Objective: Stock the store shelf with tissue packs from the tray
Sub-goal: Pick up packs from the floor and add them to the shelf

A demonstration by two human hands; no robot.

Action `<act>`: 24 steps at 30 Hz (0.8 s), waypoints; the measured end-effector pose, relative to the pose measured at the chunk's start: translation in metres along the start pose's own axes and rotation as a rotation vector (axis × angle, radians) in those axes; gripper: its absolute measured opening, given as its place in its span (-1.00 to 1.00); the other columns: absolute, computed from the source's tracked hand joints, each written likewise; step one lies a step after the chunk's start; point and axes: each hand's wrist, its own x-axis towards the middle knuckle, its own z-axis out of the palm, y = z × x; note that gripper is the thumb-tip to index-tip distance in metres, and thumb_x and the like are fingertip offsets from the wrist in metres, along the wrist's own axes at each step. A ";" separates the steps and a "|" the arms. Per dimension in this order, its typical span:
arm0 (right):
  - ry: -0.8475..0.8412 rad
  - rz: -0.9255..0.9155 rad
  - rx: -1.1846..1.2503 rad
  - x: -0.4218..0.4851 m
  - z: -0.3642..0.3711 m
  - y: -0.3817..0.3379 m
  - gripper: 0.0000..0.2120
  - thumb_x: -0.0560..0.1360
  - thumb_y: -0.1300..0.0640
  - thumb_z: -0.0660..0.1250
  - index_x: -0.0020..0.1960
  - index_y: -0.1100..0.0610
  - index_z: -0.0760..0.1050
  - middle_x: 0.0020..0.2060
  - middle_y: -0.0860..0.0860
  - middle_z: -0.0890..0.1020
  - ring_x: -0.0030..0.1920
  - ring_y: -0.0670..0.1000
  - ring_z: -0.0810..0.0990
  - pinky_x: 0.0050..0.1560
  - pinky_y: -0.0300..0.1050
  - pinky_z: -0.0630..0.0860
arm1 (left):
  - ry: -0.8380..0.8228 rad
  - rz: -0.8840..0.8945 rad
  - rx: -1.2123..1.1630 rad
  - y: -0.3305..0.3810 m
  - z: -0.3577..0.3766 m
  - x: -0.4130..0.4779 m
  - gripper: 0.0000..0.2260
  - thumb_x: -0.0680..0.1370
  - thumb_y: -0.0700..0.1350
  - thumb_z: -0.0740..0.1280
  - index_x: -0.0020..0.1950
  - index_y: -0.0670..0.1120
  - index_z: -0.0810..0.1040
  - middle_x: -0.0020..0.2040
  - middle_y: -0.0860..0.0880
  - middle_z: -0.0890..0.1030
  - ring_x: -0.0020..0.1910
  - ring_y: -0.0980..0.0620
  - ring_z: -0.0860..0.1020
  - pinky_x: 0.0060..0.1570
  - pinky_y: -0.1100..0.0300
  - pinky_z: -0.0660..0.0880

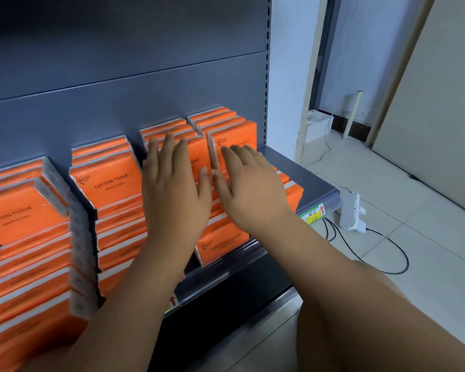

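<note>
At mid-frame, the left hand (172, 189) and right hand (249, 187) lie flat with fingers spread, gripping nothing, over the orange tissue packs (106, 181) stacked in rows on the grey shelf (310, 179). The tray is out of view. The front pack (220, 244), at lower centre, sits at the shelf lip; an uneven press could likely tip it off or topple the leaning rows.

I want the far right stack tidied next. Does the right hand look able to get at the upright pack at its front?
Probably yes. The right hand is open and empty, its fingertips already at the face of that upright pack, with nothing between them. The left hand is on the next stack, out of the way.
</note>
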 end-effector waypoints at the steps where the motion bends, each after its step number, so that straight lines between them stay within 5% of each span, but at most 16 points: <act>1: 0.000 0.017 -0.010 -0.004 -0.003 0.004 -0.50 0.67 -0.11 0.09 0.37 0.22 0.50 0.27 0.17 0.60 0.33 0.25 0.50 0.39 0.16 0.39 | -0.008 0.016 0.015 0.006 -0.001 0.000 -0.49 0.65 0.01 0.21 0.53 -0.24 0.38 0.60 -0.21 0.32 0.63 -0.27 0.14 0.58 -0.22 0.13; 10: 0.203 0.249 -0.044 -0.069 -0.081 0.058 -0.40 0.69 -0.14 0.04 0.58 0.20 0.32 0.54 0.14 0.40 0.61 0.17 0.21 0.59 0.13 0.20 | -0.033 0.229 -0.087 0.105 -0.004 -0.042 -0.42 0.65 0.12 0.16 0.57 -0.20 0.37 0.64 -0.18 0.24 0.66 -0.27 0.04 0.60 -0.21 0.11; 16: 0.184 0.484 -0.179 -0.152 -0.134 0.129 -0.35 0.68 -0.19 -0.05 0.58 0.21 0.32 0.55 0.14 0.39 0.61 0.16 0.20 0.60 0.09 0.17 | -0.249 0.380 -0.153 0.210 0.025 -0.077 -0.42 0.65 0.15 0.15 0.59 -0.14 0.33 0.66 -0.12 0.20 0.66 -0.22 0.02 0.58 -0.18 0.15; 21: 0.142 0.709 -0.277 -0.241 -0.168 0.173 -0.40 0.71 -0.17 -0.01 0.62 0.16 0.25 0.60 0.08 0.32 0.64 0.11 0.13 0.61 0.00 0.07 | -0.523 0.516 -0.192 0.295 0.050 -0.121 -0.37 0.70 0.20 0.07 0.69 -0.07 0.07 0.71 -0.07 -0.01 0.67 -0.16 -0.17 0.63 -0.11 -0.06; 24: 0.104 0.865 -0.328 -0.300 -0.172 0.194 -0.37 0.71 -0.22 -0.04 0.61 0.15 0.24 0.59 0.08 0.32 0.64 0.12 0.14 0.61 0.00 0.07 | -0.592 0.616 -0.227 0.331 0.068 -0.160 -0.39 0.70 0.19 0.09 0.68 -0.07 0.12 0.70 -0.07 0.04 0.68 -0.15 -0.15 0.63 -0.12 -0.05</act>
